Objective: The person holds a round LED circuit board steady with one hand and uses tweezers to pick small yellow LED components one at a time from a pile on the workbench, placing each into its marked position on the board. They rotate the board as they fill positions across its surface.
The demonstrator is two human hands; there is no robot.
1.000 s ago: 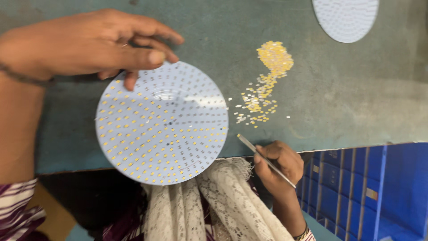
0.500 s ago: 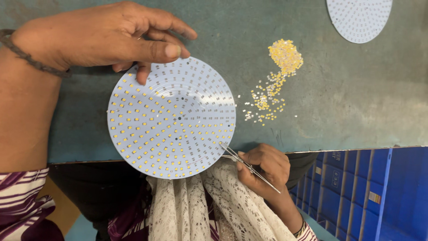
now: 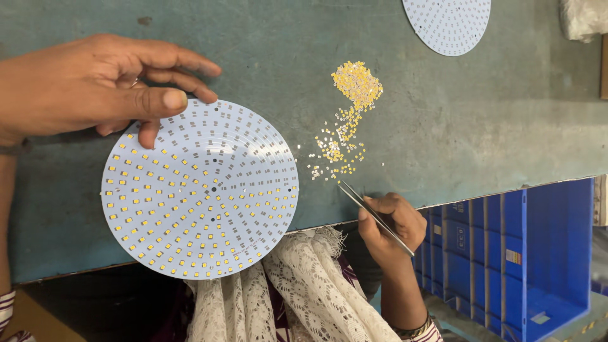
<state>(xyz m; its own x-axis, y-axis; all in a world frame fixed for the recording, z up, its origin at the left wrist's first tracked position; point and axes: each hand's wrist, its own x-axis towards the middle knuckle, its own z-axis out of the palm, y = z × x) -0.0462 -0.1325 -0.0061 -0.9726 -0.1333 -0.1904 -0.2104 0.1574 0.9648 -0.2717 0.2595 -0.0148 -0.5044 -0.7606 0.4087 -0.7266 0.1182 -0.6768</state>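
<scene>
A: State the position of the round white board (image 3: 202, 190).

B: It lies flat on the green table (image 3: 494, 126), its lower edge overhanging the table front. The left hand (image 3: 95, 92) pinches its upper-left rim between thumb and fingers.

A: And the right hand (image 3: 389, 228)?

B: It is closed around metal tweezers (image 3: 373, 215), tips at the scattered yellow chips (image 3: 348, 126).

A: Surroundings?

B: A second round board (image 3: 446, 22) lies at the far edge; a blue crate (image 3: 525, 253) stands below; white lace cloth (image 3: 297, 291) drapes beneath.

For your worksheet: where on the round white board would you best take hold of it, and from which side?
Grip the round white board at its bare upper-left rim, coming from the left, where the left hand already pinches it. It lies flat, its lower edge overhanging the table, and its face is dotted with small yellow chips, so the edge is probably safest.
</scene>
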